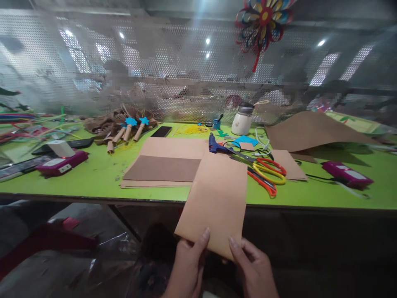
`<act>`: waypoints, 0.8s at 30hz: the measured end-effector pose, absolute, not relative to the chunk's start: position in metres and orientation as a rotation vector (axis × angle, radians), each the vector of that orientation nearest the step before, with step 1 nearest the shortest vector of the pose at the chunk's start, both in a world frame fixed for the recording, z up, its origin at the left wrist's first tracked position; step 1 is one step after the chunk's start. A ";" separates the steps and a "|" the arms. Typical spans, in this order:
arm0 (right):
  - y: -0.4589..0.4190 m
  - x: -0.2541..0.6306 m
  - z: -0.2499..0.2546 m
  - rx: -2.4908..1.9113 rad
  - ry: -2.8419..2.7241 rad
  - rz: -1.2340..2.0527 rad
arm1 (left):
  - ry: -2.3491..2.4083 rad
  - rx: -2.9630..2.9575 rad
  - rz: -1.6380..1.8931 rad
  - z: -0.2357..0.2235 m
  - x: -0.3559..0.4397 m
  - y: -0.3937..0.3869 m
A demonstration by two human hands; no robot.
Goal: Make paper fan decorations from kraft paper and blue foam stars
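A tan sheet of paper (218,198) slants from the table edge down toward me. My left hand (190,260) pinches its near edge, thumb on top and fingers underneath. At the near right corner, my right hand (252,263) grips the same sheet with its thumb on top. The sheet's far end overlaps a stack of tan and brown paper (164,167) on the table. Just right of the sheet lie scissors with red and yellow handles (269,170) and an orange-handled tool (263,182). A blue glue gun (217,145) rests beyond its far end.
The green table (99,178) carries rolled paper pieces with blue stars (128,128), a phone (161,131), a white jar (242,120) and a large brown sheet (313,130). Purple power sockets stand left (62,162) and right (347,174). A perforated screen (186,74) rises behind.
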State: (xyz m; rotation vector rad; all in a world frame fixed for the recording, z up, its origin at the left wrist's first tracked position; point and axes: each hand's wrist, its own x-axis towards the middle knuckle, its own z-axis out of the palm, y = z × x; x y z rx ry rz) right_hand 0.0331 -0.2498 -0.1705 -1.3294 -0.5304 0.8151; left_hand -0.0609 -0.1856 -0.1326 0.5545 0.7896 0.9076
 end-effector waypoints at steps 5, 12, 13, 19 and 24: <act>-0.251 0.033 -0.170 -1.388 -0.499 0.837 | 0.755 0.563 0.921 -0.134 -0.062 -0.190; -0.252 0.032 -0.177 -1.379 -0.478 0.874 | 0.774 0.562 0.921 -0.135 -0.062 -0.188; -0.252 0.032 -0.177 -1.371 -0.488 0.881 | 0.777 0.560 0.923 -0.134 -0.062 -0.188; -0.252 0.031 -0.180 -1.360 -0.552 0.899 | 0.816 0.586 0.920 -0.137 -0.065 -0.185; -0.253 0.032 -0.181 -1.356 -0.582 0.911 | 0.850 0.576 0.926 -0.141 -0.067 -0.182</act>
